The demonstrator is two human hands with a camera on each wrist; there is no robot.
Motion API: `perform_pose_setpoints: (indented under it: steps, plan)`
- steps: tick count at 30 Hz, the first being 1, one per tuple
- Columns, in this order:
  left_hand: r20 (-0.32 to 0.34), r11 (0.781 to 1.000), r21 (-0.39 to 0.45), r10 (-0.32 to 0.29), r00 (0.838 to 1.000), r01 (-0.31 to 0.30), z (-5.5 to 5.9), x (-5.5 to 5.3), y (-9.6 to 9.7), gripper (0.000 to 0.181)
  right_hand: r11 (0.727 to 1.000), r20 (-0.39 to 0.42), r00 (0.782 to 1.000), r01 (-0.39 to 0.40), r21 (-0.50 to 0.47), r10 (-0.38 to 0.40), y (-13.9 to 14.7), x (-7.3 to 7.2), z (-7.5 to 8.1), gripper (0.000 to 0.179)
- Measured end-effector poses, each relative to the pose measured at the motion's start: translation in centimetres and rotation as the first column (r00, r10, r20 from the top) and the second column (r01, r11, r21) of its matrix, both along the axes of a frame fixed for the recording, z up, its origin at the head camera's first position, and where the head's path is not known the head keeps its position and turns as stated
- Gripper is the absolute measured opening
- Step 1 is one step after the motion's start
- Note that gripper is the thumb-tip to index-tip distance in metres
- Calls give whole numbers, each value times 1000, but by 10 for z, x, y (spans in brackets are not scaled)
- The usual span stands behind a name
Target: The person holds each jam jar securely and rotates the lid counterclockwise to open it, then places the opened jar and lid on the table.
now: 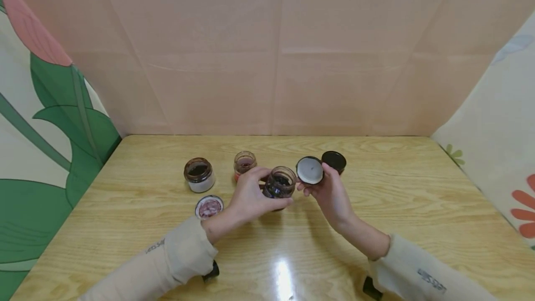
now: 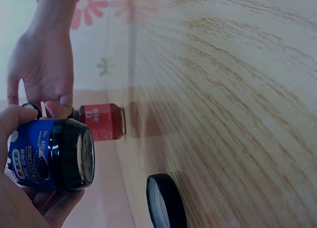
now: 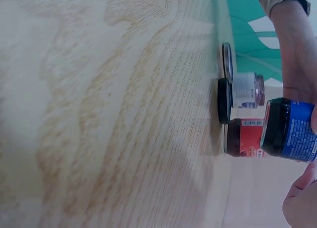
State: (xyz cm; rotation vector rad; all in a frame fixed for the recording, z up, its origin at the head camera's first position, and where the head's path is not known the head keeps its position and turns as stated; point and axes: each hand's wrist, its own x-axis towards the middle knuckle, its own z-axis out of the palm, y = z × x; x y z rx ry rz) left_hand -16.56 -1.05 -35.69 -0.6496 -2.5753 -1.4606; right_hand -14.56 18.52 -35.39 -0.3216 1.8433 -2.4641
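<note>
I saw the left hand (image 1: 251,196) curled round a squat glass jar (image 1: 279,190), blue-labelled and uncapped, raised above the glossy, wood-grained table (image 1: 418,194). Just beside it, the right hand (image 1: 335,201) pinched a round, black-rimmed lid (image 1: 310,171), smooth grey inside. Beyond stood a black-capped jar (image 1: 334,161); leftward, a smeared, disc-shaped lid (image 1: 209,207) lay near a white-labelled jar (image 1: 201,183).

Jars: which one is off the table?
The blue-labelled jar, gripped in the left hand; the other three jars stand on the table.
</note>
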Motion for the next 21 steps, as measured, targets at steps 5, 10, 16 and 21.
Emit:
perform_pose_setpoints:
  steps: [5, 10, 16, 21]
  plan:
    - [-8, 1000, -2, 12, 1000, -12, 1, -2, 0, 51, 1000, -3, 1000, -18, 1, 18, 2, -1, 0, 48]
    - [-2, 1000, 7, 28, 1000, -28, 3, -4, 1, 52, 999, -8, 999, -32, 5, 32, 5, -1, 0, 48]
    - [-3, 999, 13, 42, 999, -42, 4, -6, 1, 52, 999, 34, 999, -21, 38, 20, 7, -1, 0, 46]
    - [17, 999, 1, 50, 999, -50, 1, -3, 2, 52, 989, 202, 972, 98, 113, -119, 3, 3, -2, 42]
